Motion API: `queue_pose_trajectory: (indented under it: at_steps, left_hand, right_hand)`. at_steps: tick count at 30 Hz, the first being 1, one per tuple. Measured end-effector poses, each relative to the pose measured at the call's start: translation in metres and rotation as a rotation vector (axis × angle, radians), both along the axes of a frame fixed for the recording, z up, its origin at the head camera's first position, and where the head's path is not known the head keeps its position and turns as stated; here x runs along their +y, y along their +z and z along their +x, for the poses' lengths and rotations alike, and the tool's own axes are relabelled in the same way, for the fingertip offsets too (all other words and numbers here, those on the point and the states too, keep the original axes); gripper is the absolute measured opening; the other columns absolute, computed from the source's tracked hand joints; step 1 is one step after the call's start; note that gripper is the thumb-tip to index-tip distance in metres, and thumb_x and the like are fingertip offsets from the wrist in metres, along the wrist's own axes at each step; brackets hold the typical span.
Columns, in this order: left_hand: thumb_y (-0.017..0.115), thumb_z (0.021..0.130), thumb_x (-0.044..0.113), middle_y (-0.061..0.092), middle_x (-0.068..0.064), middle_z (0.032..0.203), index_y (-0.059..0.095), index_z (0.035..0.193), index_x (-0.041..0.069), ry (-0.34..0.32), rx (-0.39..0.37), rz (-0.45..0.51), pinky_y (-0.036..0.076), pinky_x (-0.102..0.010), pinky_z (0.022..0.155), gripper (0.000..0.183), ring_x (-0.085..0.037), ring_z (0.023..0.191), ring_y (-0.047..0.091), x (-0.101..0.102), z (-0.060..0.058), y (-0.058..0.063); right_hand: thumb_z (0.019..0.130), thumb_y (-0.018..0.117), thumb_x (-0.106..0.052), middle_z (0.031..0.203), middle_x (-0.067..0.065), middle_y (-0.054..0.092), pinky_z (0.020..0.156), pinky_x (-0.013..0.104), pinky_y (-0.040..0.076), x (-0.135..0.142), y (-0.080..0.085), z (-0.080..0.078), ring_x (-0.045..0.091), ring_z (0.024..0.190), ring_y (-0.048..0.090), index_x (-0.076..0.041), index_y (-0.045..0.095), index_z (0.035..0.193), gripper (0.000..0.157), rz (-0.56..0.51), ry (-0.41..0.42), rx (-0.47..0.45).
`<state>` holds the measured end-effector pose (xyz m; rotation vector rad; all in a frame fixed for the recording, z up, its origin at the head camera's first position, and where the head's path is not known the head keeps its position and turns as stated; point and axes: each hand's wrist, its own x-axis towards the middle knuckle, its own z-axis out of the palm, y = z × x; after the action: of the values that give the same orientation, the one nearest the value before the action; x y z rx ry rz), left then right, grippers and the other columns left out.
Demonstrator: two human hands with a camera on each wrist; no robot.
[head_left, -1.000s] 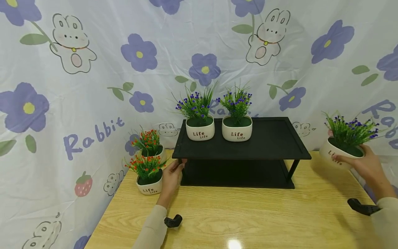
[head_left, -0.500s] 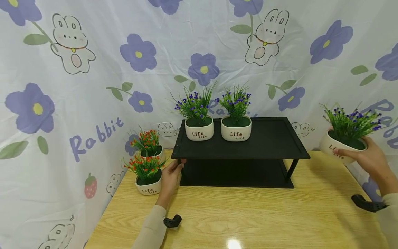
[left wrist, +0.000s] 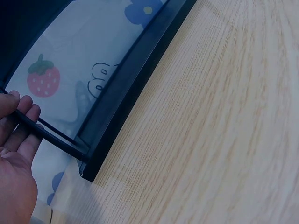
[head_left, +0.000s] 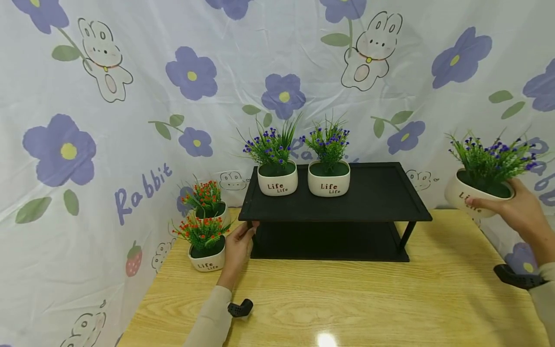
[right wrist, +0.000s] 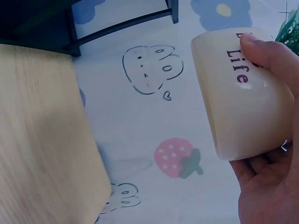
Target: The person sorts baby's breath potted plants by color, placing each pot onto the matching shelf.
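My right hand (head_left: 524, 214) holds a white pot (head_left: 456, 193) of purple-flowered greenery up over the table's right end. The thumb lies on the lettered front, and in the right wrist view the fingers (right wrist: 254, 170) reach under the pot (right wrist: 247, 107). At the left end of a black two-tier shelf (head_left: 377, 197), my left hand (head_left: 237, 245) grips the thin upright post (left wrist: 56, 141) between thumb and fingers. On the top tier stand two matching purple-flowered pots, a left one (head_left: 277, 185) and a middle one (head_left: 328, 185), side by side.
Two white pots with orange flowers, a front one (head_left: 207, 260) and a rear one (head_left: 223, 212), stand left of the shelf, close to my left hand. A printed cloth (head_left: 243, 43) hangs behind the wooden table (head_left: 303, 299). The shelf's lower tier (head_left: 325, 241) lies under the top one.
My right hand has lifted the purple-flowered pot higher and slightly to the right. My left hand stays on the shelf post. The standing pots have not moved.
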<state>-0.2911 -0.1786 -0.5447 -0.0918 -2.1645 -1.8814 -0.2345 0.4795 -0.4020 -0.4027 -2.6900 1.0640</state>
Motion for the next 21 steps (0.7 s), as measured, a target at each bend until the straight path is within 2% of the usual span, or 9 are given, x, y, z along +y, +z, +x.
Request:
queue_pose_trajectory:
  at_steps: [4, 12, 16, 21]
  left_hand:
    - [0.067, 0.107, 0.018, 0.069, -0.017, 0.143, 0.067, 0.146, 0.014, 0.001, -0.006, -0.002, 0.055, -0.036, 0.113, 0.039, -0.032, 0.135, 0.066, 0.0, -0.001, 0.0]
    - [0.068, 0.107, 0.018, 0.069, -0.016, 0.143, 0.069, 0.144, 0.015, 0.004, -0.023, 0.009, 0.055, -0.038, 0.113, 0.038, -0.03, 0.135, 0.065, -0.001, 0.0, 0.0]
    - [0.068, 0.107, 0.019, 0.069, -0.017, 0.143, 0.068, 0.145, 0.015, 0.012, -0.029, 0.0, 0.055, -0.037, 0.113, 0.038, -0.03, 0.135, 0.066, -0.001, -0.001, -0.001]
    - [0.068, 0.107, 0.019, 0.068, -0.019, 0.144, 0.067, 0.146, 0.013, 0.017, -0.027, 0.0, 0.054, -0.042, 0.115, 0.039, -0.031, 0.135, 0.065, 0.001, -0.001, 0.001]
  right_hand:
    - [0.099, 0.068, -0.055, 0.17, 0.039, -0.014, 0.103, 0.092, 0.024, -0.003, 0.007, 0.0, 0.074, 0.148, 0.005, 0.005, -0.013, 0.166, 0.121, 0.014, 0.018, 0.009]
    - [0.099, 0.068, -0.054, 0.17, 0.037, -0.015, 0.105, 0.093, 0.02, -0.014, 0.023, -0.002, 0.073, 0.15, 0.0, 0.003, -0.014, 0.166, 0.121, 0.013, 0.062, 0.021]
    - [0.096, 0.072, -0.057, 0.171, 0.036, -0.012, 0.105, 0.093, 0.019, -0.02, 0.032, -0.006, 0.072, 0.151, 0.001, 0.0, -0.014, 0.167, 0.125, 0.04, 0.077, 0.015]
    - [0.096, 0.074, -0.056, 0.172, 0.034, -0.014, 0.106, 0.092, 0.02, -0.026, 0.041, -0.012, 0.07, 0.152, 0.001, 0.0, -0.015, 0.167, 0.127, 0.055, 0.116, 0.01]
